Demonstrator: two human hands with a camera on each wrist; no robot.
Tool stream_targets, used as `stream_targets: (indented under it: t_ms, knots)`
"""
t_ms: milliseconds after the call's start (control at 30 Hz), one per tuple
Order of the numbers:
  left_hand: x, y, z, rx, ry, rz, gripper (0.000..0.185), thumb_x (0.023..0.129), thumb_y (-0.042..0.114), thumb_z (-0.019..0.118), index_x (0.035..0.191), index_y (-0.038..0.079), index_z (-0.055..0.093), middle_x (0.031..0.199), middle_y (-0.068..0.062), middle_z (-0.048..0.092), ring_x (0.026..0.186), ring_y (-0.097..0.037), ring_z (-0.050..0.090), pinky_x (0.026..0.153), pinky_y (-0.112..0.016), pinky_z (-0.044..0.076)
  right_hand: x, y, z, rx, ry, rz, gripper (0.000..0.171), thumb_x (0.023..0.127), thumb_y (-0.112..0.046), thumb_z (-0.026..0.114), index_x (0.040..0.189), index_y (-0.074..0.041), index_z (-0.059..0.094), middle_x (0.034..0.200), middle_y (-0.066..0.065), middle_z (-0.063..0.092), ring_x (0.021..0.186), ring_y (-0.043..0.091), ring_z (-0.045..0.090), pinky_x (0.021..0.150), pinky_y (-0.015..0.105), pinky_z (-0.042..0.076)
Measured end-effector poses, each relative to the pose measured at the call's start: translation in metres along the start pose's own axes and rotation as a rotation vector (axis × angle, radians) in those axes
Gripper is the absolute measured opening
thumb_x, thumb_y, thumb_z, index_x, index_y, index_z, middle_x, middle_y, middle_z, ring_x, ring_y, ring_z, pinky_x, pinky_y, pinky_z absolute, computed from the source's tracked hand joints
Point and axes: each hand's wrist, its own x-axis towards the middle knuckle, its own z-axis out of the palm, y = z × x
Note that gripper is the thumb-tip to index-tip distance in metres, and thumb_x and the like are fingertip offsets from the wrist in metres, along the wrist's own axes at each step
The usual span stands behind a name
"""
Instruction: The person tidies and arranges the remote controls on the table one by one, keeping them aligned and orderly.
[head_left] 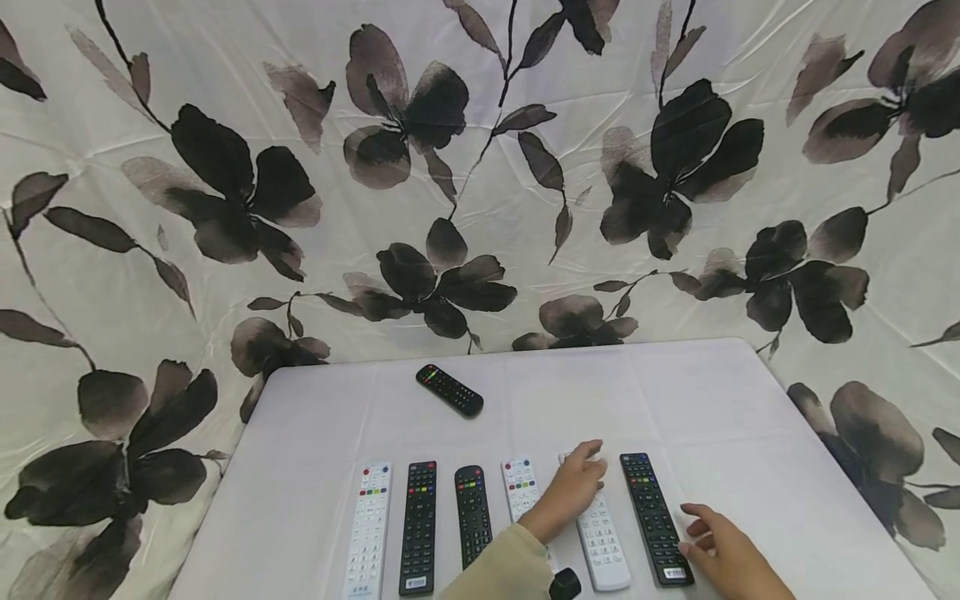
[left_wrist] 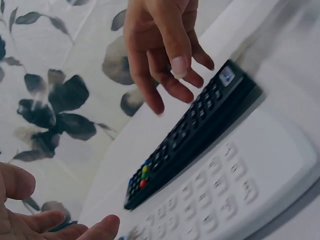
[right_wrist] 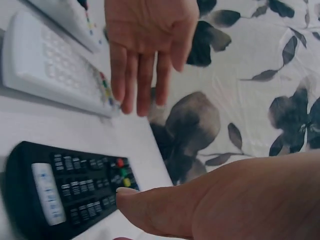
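My left hand hovers over the upper part of a white remote control, its fingers loosely spread and holding nothing. To the right lies a black remote control with coloured buttons near its top and a pale label at its bottom end. My right hand is beside that black remote's lower right edge, fingers relaxed, thumb nearest to it. In the right wrist view, the thumb overlaps the black remote. Part of another white remote control is hidden under the left forearm.
Left of the hands, a black remote, another black remote and a white remote continue the row. One more black remote lies slanted near the back edge of the white table. A floral cloth hangs behind.
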Motion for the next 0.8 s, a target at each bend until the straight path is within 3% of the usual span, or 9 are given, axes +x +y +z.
stream_targets:
  t_ms: [300,533,800]
  knots:
    - [0.000,0.001,-0.045,-0.026,0.110,0.018,0.050,0.112,0.023,0.042,0.155,-0.001,0.046,0.159,-0.022,0.047,0.127,-0.041,0.065,0.109,-0.049,0.054,0.017,-0.043,-0.019,-0.042,0.105,-0.160,0.056,0.094,-0.011,0.072,0.140,0.015,0.054,0.111,0.018,0.069,0.099,0.031,0.071,0.083,0.059,0.061]
    - [0.000,0.000,-0.069,-0.046,0.183,0.013,0.048,0.111,0.020,0.043,0.153,-0.002,0.048,0.156,-0.023,0.050,0.133,-0.042,0.060,0.106,-0.046,0.056,0.027,-0.069,-0.024,-0.053,0.082,-0.299,0.051,0.096,-0.009,0.072,0.140,0.011,0.056,0.112,0.014,0.068,0.105,0.032,0.068,0.086,0.058,0.059]
    - [-0.010,-0.002,-0.097,-0.063,0.230,0.010,0.047,0.112,0.021,0.042,0.153,0.000,0.048,0.157,-0.023,0.048,0.134,-0.043,0.059,0.110,-0.050,0.053,0.037,-0.095,-0.009,-0.012,0.043,-0.405,0.045,0.097,-0.004,0.070,0.139,0.008,0.059,0.114,0.014,0.066,0.105,0.030,0.065,0.086,0.052,0.058]
